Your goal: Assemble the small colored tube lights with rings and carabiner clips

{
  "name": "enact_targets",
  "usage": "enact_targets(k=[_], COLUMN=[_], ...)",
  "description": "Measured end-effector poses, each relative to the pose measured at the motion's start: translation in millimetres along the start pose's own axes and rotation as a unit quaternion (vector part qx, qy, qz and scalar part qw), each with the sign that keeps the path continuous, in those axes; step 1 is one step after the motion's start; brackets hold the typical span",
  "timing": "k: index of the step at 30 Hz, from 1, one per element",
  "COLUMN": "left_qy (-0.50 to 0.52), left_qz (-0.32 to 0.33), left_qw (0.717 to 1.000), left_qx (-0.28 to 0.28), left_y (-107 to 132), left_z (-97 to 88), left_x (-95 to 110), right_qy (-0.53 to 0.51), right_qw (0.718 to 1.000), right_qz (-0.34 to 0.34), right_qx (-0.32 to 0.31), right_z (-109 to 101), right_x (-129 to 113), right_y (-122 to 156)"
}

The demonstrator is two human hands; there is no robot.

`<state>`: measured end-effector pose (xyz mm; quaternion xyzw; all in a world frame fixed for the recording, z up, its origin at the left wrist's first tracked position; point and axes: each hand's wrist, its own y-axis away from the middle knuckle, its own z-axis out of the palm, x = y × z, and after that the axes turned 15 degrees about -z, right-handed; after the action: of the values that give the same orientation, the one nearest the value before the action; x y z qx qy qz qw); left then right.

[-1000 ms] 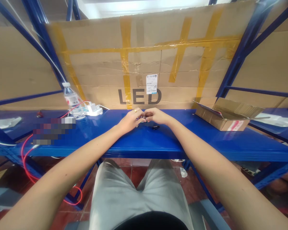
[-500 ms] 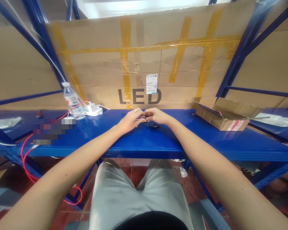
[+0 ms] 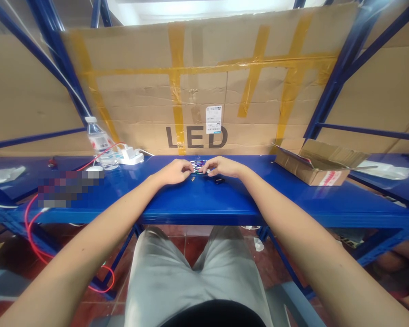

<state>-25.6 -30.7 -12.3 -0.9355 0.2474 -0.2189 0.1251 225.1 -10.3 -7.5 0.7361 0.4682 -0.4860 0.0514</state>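
Between my hands, several thin, shiny rods in silver, purple and green (image 3: pixel 198 164) lie side by side on the blue shelf top (image 3: pixel 197 200); they look like pens, but they are too small to be sure. My left hand (image 3: pixel 175 171) is at their left end, its fingers curled and pinching there. At the right end is my right hand (image 3: pixel 223 166), with bent fingers and the thumb closed against them over the rods. A small pale spot shows at its fingertips, too small to name. Just below my right hand lies a small black object (image 3: pixel 219 180).
An open cardboard box (image 3: pixel 313 170) stands to the right. On the left are a water bottle (image 3: pixel 100 143), a white power adapter (image 3: pixel 131 156) and a red cable (image 3: pixel 27 218). A large taped carton marked LED (image 3: pixel 139 104) closes off the back.
My hands were close together, mostly covering the small things. Now my left hand has moved left, and the row of coloured rods shows between them.
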Motion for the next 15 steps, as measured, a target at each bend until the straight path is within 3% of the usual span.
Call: enact_targets(k=[4,10,15], left_qy=[0.021,0.024,0.034], left_qz=[-0.004,0.051,0.049], left_qw=[0.998,0.996,0.995], left_qx=[-0.052,-0.069,-0.075], left_y=[0.7,-1.8,-4.8], left_z=[1.7,3.8,4.7], left_x=[0.0,0.0,-6.3], right_qy=[0.031,0.035,0.038], right_qw=[0.999,0.998,0.998], right_qz=[0.028,0.043,0.039], right_qx=[-0.026,-0.034,-0.035], right_z=[-0.1,1.0,1.0], right_x=[-0.3,-2.8,-2.9], right_y=[0.9,-0.5,-0.8])
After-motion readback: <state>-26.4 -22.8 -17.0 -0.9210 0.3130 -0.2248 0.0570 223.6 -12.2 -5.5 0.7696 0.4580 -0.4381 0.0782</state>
